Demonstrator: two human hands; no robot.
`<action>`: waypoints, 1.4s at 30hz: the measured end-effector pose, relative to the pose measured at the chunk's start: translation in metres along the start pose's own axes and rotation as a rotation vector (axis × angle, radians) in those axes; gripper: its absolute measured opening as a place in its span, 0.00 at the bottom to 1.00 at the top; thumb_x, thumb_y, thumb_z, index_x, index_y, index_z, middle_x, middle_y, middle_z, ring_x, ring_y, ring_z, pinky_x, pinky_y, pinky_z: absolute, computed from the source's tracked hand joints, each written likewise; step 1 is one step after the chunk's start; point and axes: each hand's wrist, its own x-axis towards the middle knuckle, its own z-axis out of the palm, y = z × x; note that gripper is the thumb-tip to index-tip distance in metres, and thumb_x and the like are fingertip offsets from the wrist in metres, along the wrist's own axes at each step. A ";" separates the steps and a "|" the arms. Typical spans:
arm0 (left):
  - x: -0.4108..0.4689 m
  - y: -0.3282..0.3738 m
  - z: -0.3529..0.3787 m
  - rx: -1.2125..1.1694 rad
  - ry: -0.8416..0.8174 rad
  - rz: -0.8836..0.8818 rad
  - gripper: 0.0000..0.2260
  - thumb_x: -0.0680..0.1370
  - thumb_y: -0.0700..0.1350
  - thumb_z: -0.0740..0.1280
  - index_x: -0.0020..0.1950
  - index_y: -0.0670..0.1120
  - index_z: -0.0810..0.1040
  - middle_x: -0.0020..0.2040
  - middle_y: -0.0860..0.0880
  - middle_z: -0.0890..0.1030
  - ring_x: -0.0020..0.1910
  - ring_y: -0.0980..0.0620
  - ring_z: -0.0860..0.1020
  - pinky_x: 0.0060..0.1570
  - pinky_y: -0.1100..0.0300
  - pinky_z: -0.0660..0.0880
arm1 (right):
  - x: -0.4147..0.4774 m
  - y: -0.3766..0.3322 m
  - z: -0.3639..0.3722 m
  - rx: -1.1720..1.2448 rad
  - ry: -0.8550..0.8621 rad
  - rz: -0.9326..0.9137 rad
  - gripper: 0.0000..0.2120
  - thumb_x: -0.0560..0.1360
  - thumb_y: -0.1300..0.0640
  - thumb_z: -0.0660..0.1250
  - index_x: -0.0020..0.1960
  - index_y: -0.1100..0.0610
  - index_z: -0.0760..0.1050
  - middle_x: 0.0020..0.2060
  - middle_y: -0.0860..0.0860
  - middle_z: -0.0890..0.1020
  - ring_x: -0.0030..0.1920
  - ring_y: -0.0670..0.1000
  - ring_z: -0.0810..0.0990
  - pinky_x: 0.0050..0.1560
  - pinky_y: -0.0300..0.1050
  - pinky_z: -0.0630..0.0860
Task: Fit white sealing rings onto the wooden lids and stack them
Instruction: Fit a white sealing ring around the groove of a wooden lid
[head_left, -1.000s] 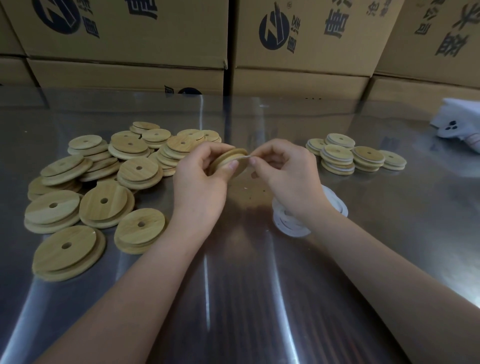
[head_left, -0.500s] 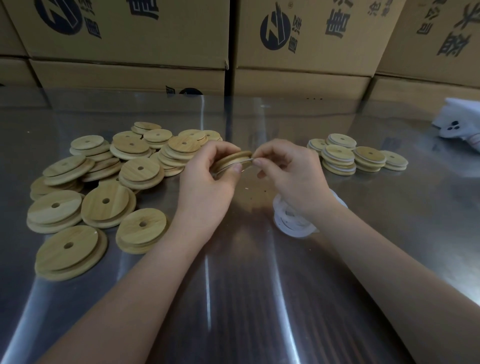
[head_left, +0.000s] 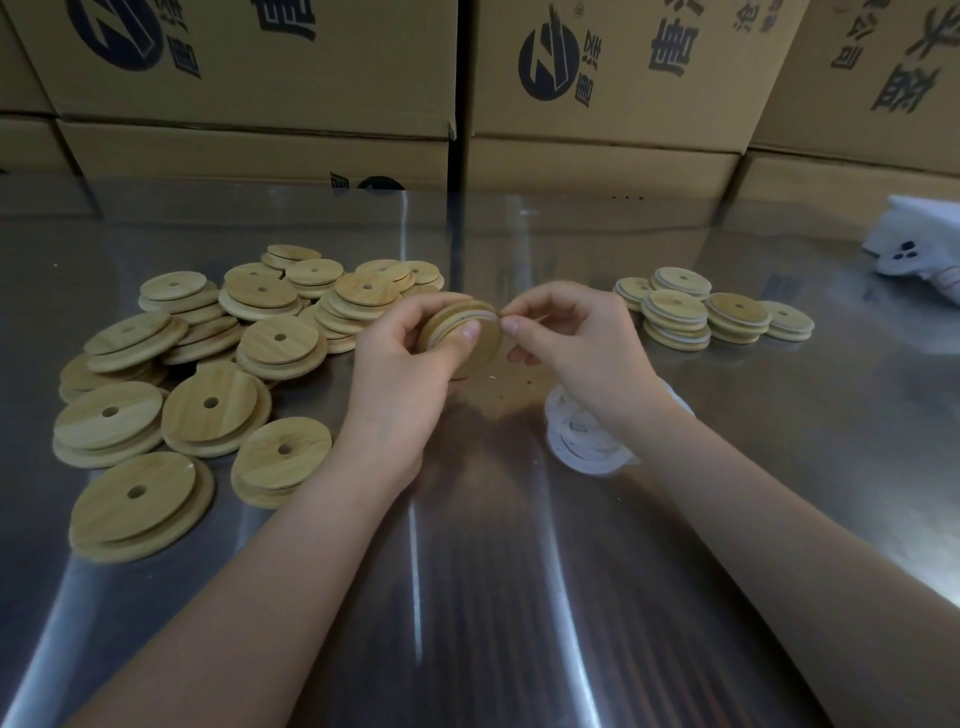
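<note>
My left hand (head_left: 400, 364) grips a round wooden lid (head_left: 480, 343) on edge above the middle of the steel table. A white sealing ring (head_left: 475, 318) sits partly round the lid's groove. My right hand (head_left: 582, 348) pinches that ring at the lid's right edge with thumb and forefinger. A pile of loose white rings (head_left: 582, 441) lies under my right wrist, partly hidden. Several bare wooden lids with centre holes (head_left: 208, 364) lie heaped on the left. Short stacks of lids fitted with white rings (head_left: 696, 312) stand at the right.
Stacked cardboard boxes (head_left: 613, 78) wall off the far edge of the table (head_left: 493, 597). A white cloth-like object (head_left: 919, 244) lies at the far right edge.
The lid has tilted so its flat face shows more toward me. My right fingers have slid along the ring at the lid's edge. Both hands stay in the same spot.
</note>
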 end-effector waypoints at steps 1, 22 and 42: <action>0.000 0.000 0.000 -0.007 0.004 -0.006 0.10 0.77 0.40 0.70 0.47 0.55 0.82 0.49 0.52 0.83 0.51 0.54 0.82 0.45 0.57 0.81 | 0.000 0.000 0.000 0.018 0.000 0.011 0.05 0.74 0.63 0.72 0.42 0.54 0.82 0.36 0.51 0.84 0.36 0.50 0.83 0.41 0.41 0.77; 0.001 0.004 0.000 -0.123 -0.007 -0.125 0.07 0.78 0.40 0.68 0.49 0.52 0.82 0.51 0.48 0.84 0.52 0.48 0.83 0.39 0.54 0.82 | 0.003 -0.004 0.003 0.002 -0.068 0.051 0.09 0.77 0.63 0.66 0.40 0.53 0.76 0.29 0.45 0.80 0.34 0.45 0.79 0.38 0.38 0.76; 0.004 0.005 -0.005 0.135 -0.067 0.001 0.13 0.78 0.39 0.69 0.43 0.59 0.80 0.47 0.51 0.82 0.46 0.54 0.82 0.30 0.59 0.80 | 0.001 -0.004 0.004 -0.052 -0.102 0.084 0.12 0.78 0.64 0.66 0.39 0.52 0.74 0.26 0.42 0.75 0.30 0.45 0.74 0.35 0.38 0.73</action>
